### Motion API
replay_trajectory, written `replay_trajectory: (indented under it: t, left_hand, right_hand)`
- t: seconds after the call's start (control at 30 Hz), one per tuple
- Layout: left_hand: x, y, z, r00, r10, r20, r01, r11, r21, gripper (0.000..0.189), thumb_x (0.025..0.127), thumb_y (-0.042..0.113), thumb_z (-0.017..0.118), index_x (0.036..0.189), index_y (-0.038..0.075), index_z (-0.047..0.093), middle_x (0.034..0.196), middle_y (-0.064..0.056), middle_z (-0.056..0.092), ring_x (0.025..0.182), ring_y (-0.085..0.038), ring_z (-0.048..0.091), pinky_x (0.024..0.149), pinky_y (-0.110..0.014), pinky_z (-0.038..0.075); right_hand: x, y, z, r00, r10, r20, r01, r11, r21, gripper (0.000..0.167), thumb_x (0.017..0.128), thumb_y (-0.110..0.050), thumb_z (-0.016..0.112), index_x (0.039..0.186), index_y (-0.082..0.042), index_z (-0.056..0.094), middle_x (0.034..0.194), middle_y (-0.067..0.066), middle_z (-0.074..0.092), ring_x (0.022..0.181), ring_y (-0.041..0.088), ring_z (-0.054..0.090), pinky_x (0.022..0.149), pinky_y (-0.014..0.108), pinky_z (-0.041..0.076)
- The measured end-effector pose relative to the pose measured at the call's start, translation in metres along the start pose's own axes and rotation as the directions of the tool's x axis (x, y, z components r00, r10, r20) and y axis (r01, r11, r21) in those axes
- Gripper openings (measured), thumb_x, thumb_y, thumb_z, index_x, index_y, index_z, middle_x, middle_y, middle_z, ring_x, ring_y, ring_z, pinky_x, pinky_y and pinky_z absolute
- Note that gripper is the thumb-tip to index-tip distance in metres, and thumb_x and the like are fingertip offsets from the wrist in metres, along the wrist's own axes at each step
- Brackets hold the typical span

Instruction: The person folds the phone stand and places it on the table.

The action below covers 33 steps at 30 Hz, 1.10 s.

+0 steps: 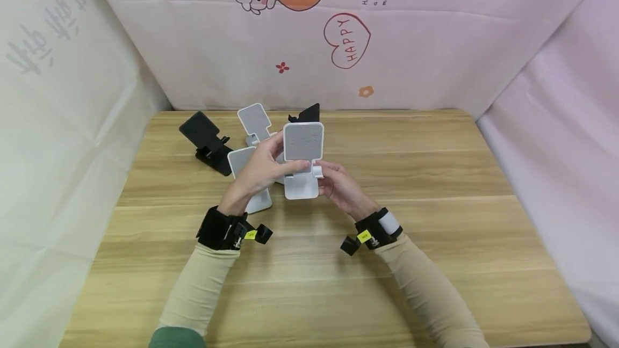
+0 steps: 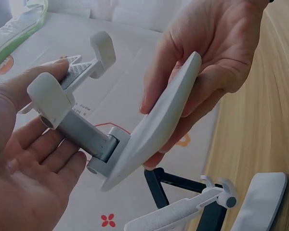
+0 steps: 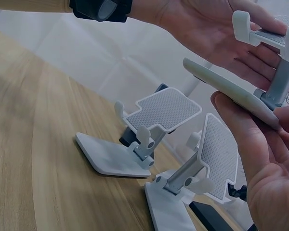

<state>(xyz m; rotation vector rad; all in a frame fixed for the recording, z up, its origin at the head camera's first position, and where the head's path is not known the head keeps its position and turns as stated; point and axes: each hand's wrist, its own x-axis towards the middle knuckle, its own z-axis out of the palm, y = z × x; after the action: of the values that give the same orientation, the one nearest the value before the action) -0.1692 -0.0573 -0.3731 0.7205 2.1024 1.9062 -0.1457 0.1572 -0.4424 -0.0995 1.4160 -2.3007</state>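
Both my hands hold a white phone stand with a grey textured pad (image 1: 303, 142) up above the table. My left hand (image 1: 258, 168) has its thumb across the front of the pad, with the fingers behind the panel. The thumb and fingers of my right hand (image 1: 343, 189) pinch the stand's flat base, as the left wrist view shows. A grey hinged arm (image 2: 86, 134) joins base and panel at an angle. Beneath my left forearm and hand stands another white phone stand (image 1: 259, 201), partly hidden. A further white phone stand (image 1: 254, 118) is just behind it.
At the table's back left stands a black phone stand (image 1: 200, 132). Another black stand (image 1: 309, 113) shows behind the held one, mostly hidden. The wooden table (image 1: 435, 176) meets a printed cloth backdrop (image 1: 425, 58) at its back edge, with cloth on both sides.
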Motion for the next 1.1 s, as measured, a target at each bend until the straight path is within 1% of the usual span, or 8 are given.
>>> replay_trajectory:
  t: [0.1,0.2,0.33,0.5,0.6,0.77,0.93,1.1]
  left_hand:
    - [0.000,0.000,0.002,1.000,-0.012,-0.017,0.012,1.000,-0.002,0.064,0.087,0.000,0.079,0.146,0.001,0.053,0.136,-0.018,0.061,0.126,-0.030,0.059,0.112,-0.048,0.043]
    - [-0.001,-0.001,0.002,0.999,-0.018,-0.026,0.018,1.000,-0.011,0.062,0.086,-0.001,0.080,0.144,0.000,0.055,0.134,-0.019,0.062,0.122,-0.031,0.060,0.109,-0.047,0.045]
    - [-0.001,-0.003,0.002,0.999,-0.024,-0.030,0.024,1.000,-0.008,0.060,0.087,0.001,0.080,0.142,0.000,0.057,0.131,-0.019,0.065,0.119,-0.030,0.062,0.109,-0.048,0.045]
    - [0.000,-0.006,0.002,0.999,-0.017,-0.027,0.017,1.000,0.003,0.058,0.086,0.001,0.080,0.140,0.000,0.058,0.130,-0.020,0.066,0.118,-0.030,0.063,0.109,-0.053,0.044]
    - [0.001,-0.007,0.002,0.999,-0.016,-0.032,0.016,1.000,0.006,0.057,0.087,0.000,0.080,0.140,0.000,0.059,0.130,-0.020,0.066,0.117,-0.030,0.063,0.109,-0.053,0.044]
    - [0.002,-0.009,0.003,0.998,-0.016,-0.065,0.017,1.000,0.010,0.053,0.087,0.001,0.080,0.137,0.000,0.062,0.127,-0.020,0.068,0.116,-0.029,0.063,0.107,-0.052,0.045]
    - [0.003,-0.013,0.004,0.995,0.005,-0.095,-0.002,1.000,0.023,0.050,0.086,0.000,0.080,0.133,-0.003,0.064,0.125,-0.021,0.069,0.115,-0.029,0.064,0.106,-0.050,0.046]
    - [0.002,-0.015,0.005,0.990,0.031,-0.134,-0.026,0.999,0.043,0.045,0.086,0.000,0.081,0.129,-0.004,0.066,0.123,-0.021,0.070,0.111,-0.027,0.066,0.104,-0.050,0.048]
  right_hand:
    - [-0.001,0.000,-0.001,1.000,0.008,0.001,-0.008,1.000,-0.013,0.031,0.110,-0.009,0.042,0.133,0.000,0.060,0.108,0.005,0.072,0.089,0.016,0.073,0.073,0.025,0.062]
    - [-0.002,0.001,-0.002,1.000,0.014,0.004,-0.014,1.000,-0.023,0.041,0.110,-0.009,0.041,0.146,0.010,0.045,0.109,0.005,0.072,0.087,0.016,0.073,0.072,0.025,0.062]
    - [-0.002,0.001,-0.003,1.000,0.015,0.016,-0.014,0.999,-0.028,0.048,0.110,-0.009,0.040,0.151,0.016,0.033,0.109,0.005,0.073,0.087,0.017,0.074,0.070,0.024,0.062]
    - [-0.004,0.001,-0.003,1.000,0.020,0.017,-0.019,0.999,-0.026,0.049,0.110,-0.009,0.040,0.151,0.016,0.031,0.110,0.006,0.074,0.090,0.017,0.074,0.072,0.025,0.062]
    - [-0.005,0.001,-0.003,1.000,0.024,0.006,-0.023,1.000,-0.021,0.047,0.110,-0.010,0.041,0.149,0.016,0.034,0.108,0.006,0.075,0.089,0.017,0.074,0.072,0.024,0.062]
    - [-0.005,0.001,-0.003,0.999,0.033,-0.004,-0.033,0.999,-0.004,0.045,0.110,-0.009,0.042,0.147,0.015,0.039,0.103,0.007,0.075,0.085,0.015,0.074,0.069,0.022,0.061]
    - [-0.004,0.001,-0.003,0.999,0.040,0.018,-0.040,0.999,-0.037,0.048,0.109,-0.007,0.042,0.151,0.015,0.033,0.108,0.006,0.075,0.091,0.017,0.075,0.074,0.025,0.062]
    - [-0.002,0.001,-0.003,0.998,0.060,0.018,-0.058,0.996,-0.073,0.050,0.108,-0.007,0.043,0.152,0.014,0.034,0.111,0.006,0.072,0.093,0.017,0.074,0.076,0.026,0.062]
